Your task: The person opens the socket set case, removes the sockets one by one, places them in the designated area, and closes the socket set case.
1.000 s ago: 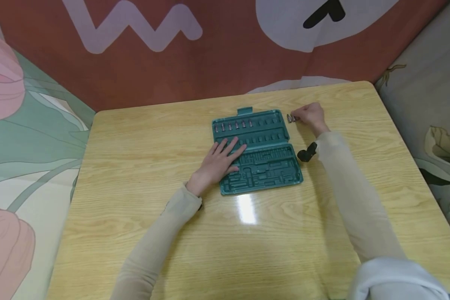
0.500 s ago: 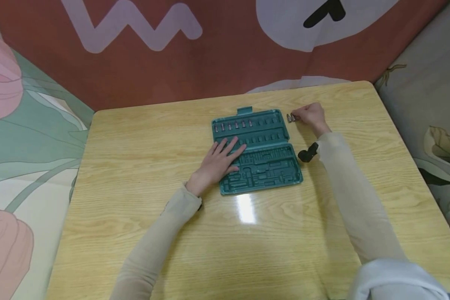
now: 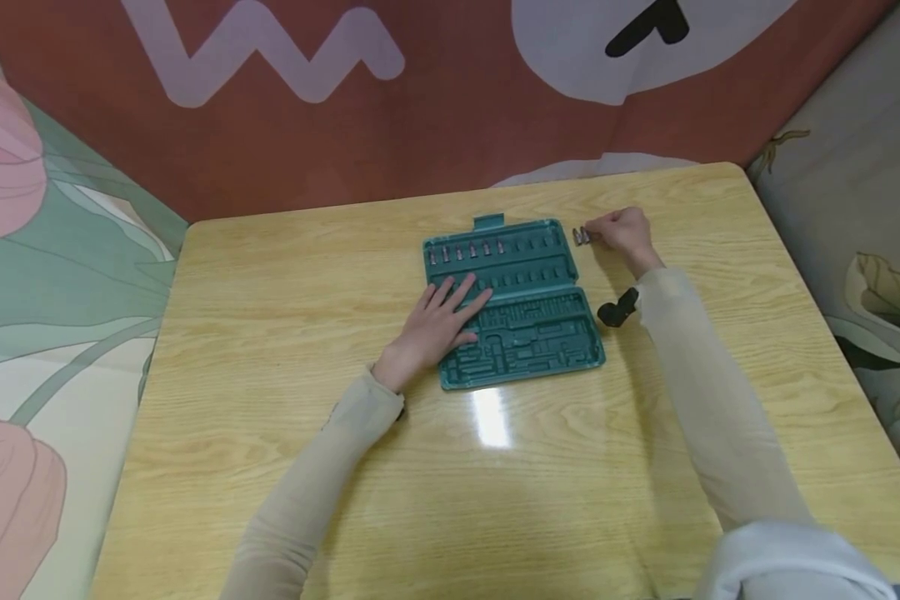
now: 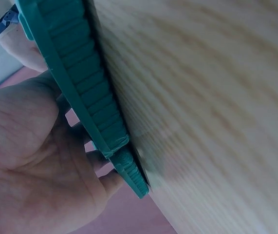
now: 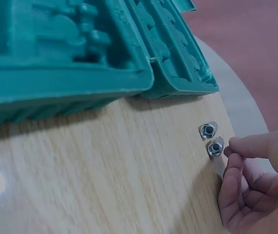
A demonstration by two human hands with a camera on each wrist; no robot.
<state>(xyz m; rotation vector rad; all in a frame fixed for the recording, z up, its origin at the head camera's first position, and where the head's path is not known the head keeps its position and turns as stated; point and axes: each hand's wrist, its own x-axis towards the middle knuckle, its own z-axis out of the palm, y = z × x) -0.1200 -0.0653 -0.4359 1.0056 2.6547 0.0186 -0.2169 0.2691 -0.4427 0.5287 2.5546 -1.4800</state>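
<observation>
Head view first, and the green case (image 3: 525, 344) lies spread wide on the desk (image 3: 270, 333), right of the middle and nearer the far edge. The left hand (image 3: 429, 332) rests flat across the case's left side, fingers apart, clamped on nothing. Six small sockets (image 3: 473, 251) sit in the left-hand slots of the row closest to the far edge. Over towards the desk's far right corner, just beside the case: two loose sockets (image 3: 577, 237), with the right hand (image 3: 624, 233) at them.

Left wrist now: an open palm against the case's ridged side, fingertips hidden.

Right wrist, the close one! Thumb and forefinger are together beside the nearer loose socket (image 5: 215, 147), maybe touching; whether they pinch it, I cannot tell. Here's the danger: these two sockets are so close that a clumsy pinch could knock one into the other and send it rolling for the far edge. Too much left-hand pressure could shift the case and jolt seated sockets loose.
</observation>
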